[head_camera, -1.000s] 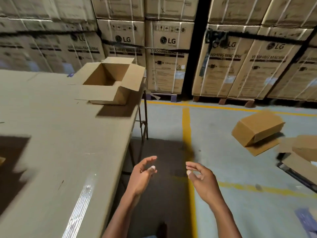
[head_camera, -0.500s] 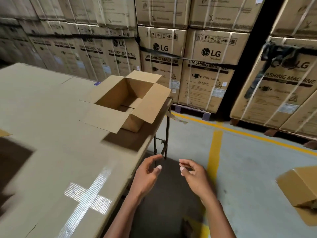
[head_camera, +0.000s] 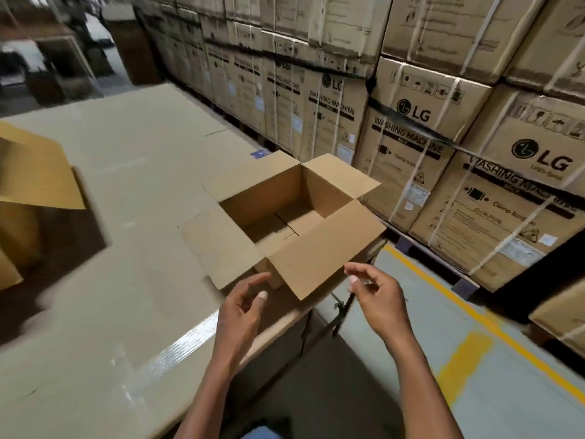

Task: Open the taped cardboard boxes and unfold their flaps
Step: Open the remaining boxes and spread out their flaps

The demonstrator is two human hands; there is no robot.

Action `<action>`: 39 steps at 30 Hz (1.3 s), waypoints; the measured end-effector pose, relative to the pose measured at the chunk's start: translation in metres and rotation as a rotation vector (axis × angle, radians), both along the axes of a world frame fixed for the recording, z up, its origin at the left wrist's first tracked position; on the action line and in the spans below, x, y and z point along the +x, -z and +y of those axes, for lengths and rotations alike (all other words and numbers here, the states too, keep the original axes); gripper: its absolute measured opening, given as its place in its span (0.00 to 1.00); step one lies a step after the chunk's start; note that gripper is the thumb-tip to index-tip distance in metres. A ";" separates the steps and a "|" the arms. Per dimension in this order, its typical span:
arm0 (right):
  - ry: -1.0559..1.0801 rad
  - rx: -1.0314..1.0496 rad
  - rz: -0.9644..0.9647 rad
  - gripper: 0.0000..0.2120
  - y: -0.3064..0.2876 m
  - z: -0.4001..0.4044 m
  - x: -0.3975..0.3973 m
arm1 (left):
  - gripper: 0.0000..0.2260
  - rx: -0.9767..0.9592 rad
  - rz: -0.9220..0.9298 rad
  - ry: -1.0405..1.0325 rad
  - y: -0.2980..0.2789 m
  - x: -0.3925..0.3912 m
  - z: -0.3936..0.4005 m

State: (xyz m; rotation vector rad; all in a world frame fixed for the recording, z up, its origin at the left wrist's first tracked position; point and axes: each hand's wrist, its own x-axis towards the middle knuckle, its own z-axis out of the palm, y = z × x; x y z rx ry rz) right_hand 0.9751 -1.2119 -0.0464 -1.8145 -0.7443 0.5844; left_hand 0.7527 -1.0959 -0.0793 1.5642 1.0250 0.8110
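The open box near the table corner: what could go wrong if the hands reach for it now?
The box sits at the table corner, its near flap overhanging the edge; a push could slide it off. Both hands, left and right, are empty beside that flap and could bend it.

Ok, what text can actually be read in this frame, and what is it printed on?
"LG": logo on the stacked cartons, repeated along the row.
"WASHING MACHINE": bold print on the same cartons, under the logo.
"Clamp" begins a line lower on two cartons; the rest is blurred.
White stickers, handling symbols, small print: too small to read.
Blue label on the table: unreadable.
Open box: no print.
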 end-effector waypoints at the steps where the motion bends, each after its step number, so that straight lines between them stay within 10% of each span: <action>1: -0.025 0.018 -0.009 0.12 -0.006 0.015 0.010 | 0.15 0.000 -0.015 -0.049 -0.004 0.005 0.012; 24: -0.672 -0.068 -0.362 0.12 -0.023 0.293 0.234 | 0.11 0.147 0.188 -0.633 -0.021 0.059 0.150; 39: -0.757 -0.159 -0.189 0.11 -0.001 0.313 0.313 | 0.14 -0.154 0.158 -0.700 -0.020 0.042 0.146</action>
